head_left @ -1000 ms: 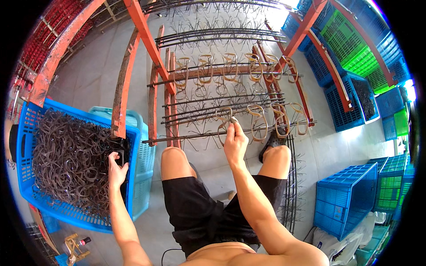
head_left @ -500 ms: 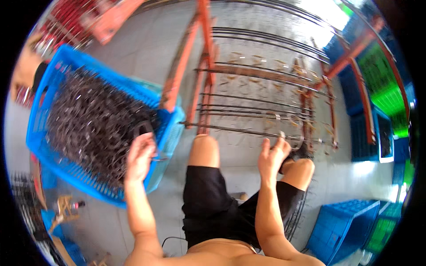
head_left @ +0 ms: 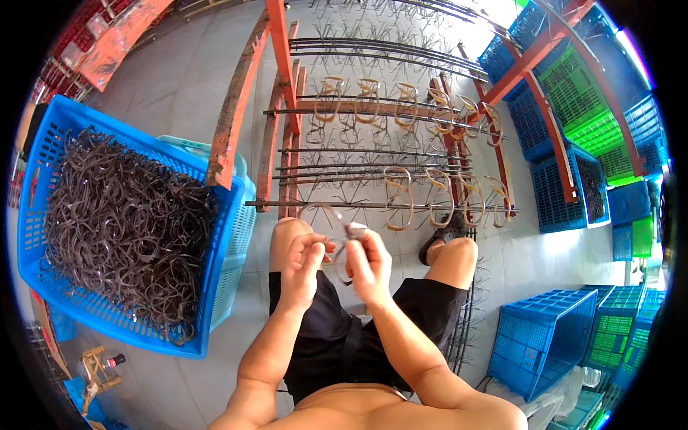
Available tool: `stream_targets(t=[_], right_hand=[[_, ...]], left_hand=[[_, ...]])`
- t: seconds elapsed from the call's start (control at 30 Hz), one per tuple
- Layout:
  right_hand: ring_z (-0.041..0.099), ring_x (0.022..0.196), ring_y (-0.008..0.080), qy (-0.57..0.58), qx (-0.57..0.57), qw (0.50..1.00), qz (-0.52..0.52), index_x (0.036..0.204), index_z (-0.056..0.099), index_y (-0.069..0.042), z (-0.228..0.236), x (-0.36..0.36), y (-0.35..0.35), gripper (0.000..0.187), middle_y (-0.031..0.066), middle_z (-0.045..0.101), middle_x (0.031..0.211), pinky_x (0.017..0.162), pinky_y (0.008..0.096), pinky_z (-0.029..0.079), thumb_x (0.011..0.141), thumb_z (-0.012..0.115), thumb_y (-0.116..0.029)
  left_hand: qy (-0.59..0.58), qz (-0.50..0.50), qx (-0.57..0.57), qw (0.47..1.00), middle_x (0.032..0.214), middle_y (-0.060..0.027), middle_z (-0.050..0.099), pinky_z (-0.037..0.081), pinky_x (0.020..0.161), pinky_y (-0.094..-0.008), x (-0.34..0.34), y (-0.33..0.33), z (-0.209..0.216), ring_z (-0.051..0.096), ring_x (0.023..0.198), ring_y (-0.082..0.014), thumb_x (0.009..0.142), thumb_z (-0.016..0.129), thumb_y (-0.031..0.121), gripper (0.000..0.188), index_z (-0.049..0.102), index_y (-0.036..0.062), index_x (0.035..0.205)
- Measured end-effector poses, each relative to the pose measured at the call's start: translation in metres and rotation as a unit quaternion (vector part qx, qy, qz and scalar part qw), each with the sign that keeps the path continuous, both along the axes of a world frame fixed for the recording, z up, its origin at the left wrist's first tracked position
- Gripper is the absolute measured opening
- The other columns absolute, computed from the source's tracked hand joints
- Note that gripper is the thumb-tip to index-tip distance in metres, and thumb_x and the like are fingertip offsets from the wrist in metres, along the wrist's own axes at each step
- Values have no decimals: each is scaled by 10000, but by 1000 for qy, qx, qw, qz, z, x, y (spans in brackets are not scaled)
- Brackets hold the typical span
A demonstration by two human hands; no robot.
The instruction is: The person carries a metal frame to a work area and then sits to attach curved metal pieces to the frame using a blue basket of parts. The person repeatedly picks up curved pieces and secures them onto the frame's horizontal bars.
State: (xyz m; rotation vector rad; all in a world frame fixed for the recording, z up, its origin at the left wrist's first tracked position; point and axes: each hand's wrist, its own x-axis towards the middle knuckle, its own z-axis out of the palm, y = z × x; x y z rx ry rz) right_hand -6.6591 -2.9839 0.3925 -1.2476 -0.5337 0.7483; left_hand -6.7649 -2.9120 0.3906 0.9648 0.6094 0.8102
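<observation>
Over my knees, my two hands are close together in front of a rack. My right hand (head_left: 368,266) is closed on a thin, dark curved strip (head_left: 354,231), which sticks up past the fingertips. A greyish arc rises beside it, and I cannot tell whether it is the same strip. Just to the left, my left hand (head_left: 301,269) has thumb and fingers drawn together; what lies between them is too small to name. On the left, a blue plastic basket (head_left: 226,244) is heaped with similar dark curved strips (head_left: 132,222).
Ahead stands an orange metal rack (head_left: 233,122) with horizontal dark rods, where several tan oval loops (head_left: 389,197) hang. A paler basket (head_left: 242,265) sits under the blue one. Blue crate (head_left: 534,344) at right; green crates (head_left: 555,79) stacked beyond. A small wooden stool (head_left: 93,373) is at lower left.
My left hand has come away from the basket to the right, and my right hand has moved left to meet it. The dark strip now shows in my right hand. The view has shifted.
</observation>
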Motion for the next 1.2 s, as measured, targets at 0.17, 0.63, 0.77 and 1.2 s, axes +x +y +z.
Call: stream_targets(t=[0.17,0.63,0.77,1.2], right_hand=[[377,445,18,-7,32,976,-217,1098,521,-24,3,49,-4,194,-32,458,632,379,179,312,931,486,-117],[384,487,18,37,-106,981,-158,891,589,0,-8,112,4,209,-47,478,593,426,192,324,931,512,-190],[432,683,28,27,-135,985,-100,918,597,29,-1,121,7,218,-31,556,728,603,189,363,908,542,-182],[430,606,14,66,-111,988,-88,913,606,9,-6,119,7,204,-40,539,695,519,167,346,922,523,-178]], left_hand=[[71,-112,11,991,932,-55,603,451,745,-250,27,7,-21,558,835,-109,927,512,168,192,558,30,1054],[193,39,414,888,1259,-139,464,417,925,-329,163,0,-98,464,1160,-232,828,608,47,609,298,19,1351],[132,45,360,922,1072,-120,528,472,784,-332,173,1,-101,556,947,-258,752,701,99,746,280,14,1363],[162,133,433,877,998,-121,555,489,661,-298,180,-2,-100,584,799,-262,765,630,86,308,496,22,1036]])
